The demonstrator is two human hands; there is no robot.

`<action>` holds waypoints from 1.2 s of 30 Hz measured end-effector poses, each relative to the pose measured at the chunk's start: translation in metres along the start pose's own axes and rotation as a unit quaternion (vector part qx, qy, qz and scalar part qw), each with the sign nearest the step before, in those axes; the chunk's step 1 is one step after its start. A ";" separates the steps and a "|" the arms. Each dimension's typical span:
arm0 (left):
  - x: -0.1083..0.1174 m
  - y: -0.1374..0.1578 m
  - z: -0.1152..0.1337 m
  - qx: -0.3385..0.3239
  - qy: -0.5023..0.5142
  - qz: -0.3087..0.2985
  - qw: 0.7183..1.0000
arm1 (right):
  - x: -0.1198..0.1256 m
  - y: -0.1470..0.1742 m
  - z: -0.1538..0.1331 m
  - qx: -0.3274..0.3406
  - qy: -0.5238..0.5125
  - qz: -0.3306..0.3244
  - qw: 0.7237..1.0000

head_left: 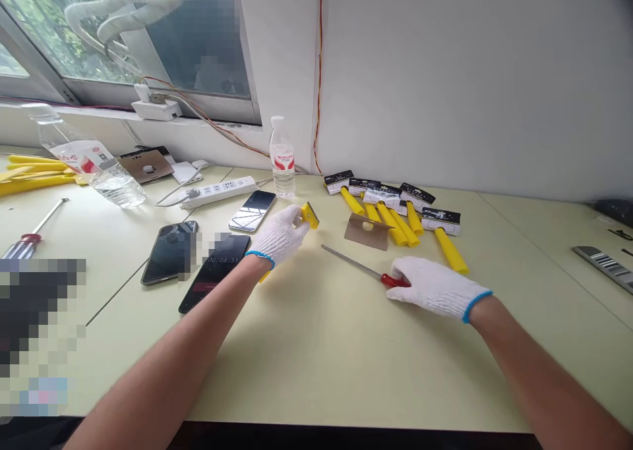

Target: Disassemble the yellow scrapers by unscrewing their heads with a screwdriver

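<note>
The left hand [281,234] curls around a yellow scraper [311,215], while the right hand [431,286] grips a red-handled screwdriver [366,269].

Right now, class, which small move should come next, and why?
Probably bring the screwdriver toward the yellow tool: the right hand grips the screwdriver's red handle, the left hand holds the yellow tool, and the two tools are apart.

The gloved left hand [281,235] was curled at the middle, its arm [173,351] slanting in from near left. The gloved right hand [430,286], nearer, had its fingers [399,265] bent.
</note>
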State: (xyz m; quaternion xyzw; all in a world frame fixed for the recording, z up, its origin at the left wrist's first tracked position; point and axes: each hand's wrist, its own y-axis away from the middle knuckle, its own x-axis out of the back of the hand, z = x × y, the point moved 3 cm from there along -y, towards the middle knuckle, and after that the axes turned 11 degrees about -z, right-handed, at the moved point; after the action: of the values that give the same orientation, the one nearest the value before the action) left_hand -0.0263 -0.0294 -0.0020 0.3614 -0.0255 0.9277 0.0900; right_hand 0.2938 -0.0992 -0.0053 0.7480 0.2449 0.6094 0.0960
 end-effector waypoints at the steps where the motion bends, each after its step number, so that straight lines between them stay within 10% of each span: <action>1: 0.001 0.000 -0.001 0.006 -0.007 -0.001 1.000 | -0.003 0.001 0.005 0.012 -0.010 -0.006 1.000; 12: 0.001 -0.006 -0.009 0.009 -0.018 0.033 0.999 | -0.022 -0.012 -0.026 0.123 -0.218 0.073 0.965; 36: -0.010 -0.001 -0.001 0.006 -0.052 0.011 0.999 | -0.031 -0.016 -0.036 0.040 -0.243 0.121 0.962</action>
State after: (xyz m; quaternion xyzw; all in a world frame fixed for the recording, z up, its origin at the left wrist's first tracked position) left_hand -0.0192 -0.0296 -0.0095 0.4097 -0.0288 0.9085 0.0767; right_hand 0.2512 -0.1065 -0.0306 0.9007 0.1462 0.4063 0.0485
